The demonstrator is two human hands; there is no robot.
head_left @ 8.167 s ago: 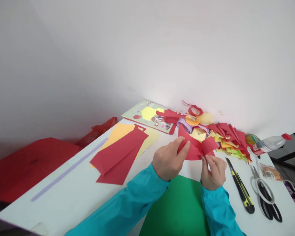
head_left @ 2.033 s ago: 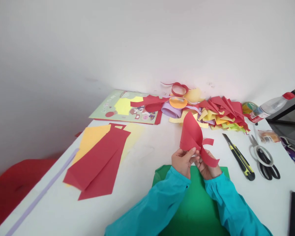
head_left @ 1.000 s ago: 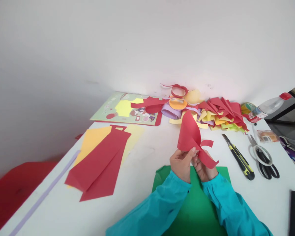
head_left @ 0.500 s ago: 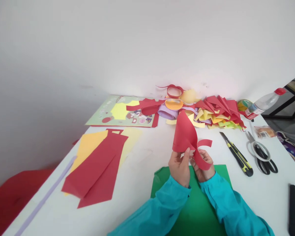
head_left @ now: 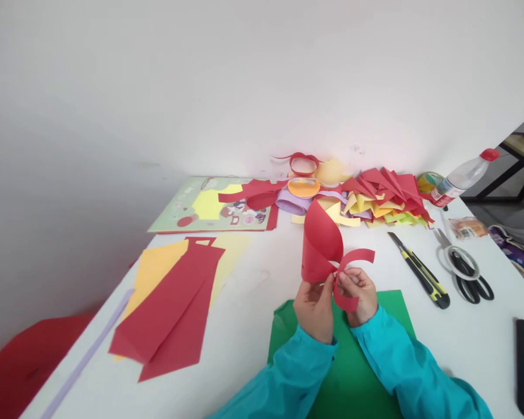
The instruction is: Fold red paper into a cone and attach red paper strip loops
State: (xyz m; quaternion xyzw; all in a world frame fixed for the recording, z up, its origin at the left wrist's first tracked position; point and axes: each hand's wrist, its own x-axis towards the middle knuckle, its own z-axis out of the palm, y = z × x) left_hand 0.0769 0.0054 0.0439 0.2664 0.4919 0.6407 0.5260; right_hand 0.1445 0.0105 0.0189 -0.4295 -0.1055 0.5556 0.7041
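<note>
Both hands hold a red paper piece, curled into an open roll with narrow curving strips at its right side. My left hand pinches its lower edge between thumb and fingers. At the base of the curved strips, my right hand is closed on the same paper, its thumb and forefinger close to the left thumb. Exactly how the strips join the roll is hidden by the fingertips. Beneath both forearms lies a green sheet on the white table.
Red cut paper lies at left beside a long purple strip. Behind are a picture book and folded paper pieces. To the right sit a box cutter, scissors, a tape roll and a bottle.
The red paper has turned a little, so its roll looks more open. My right fingers have moved up and left, pinching near the strips' base. The view has shifted slightly.
</note>
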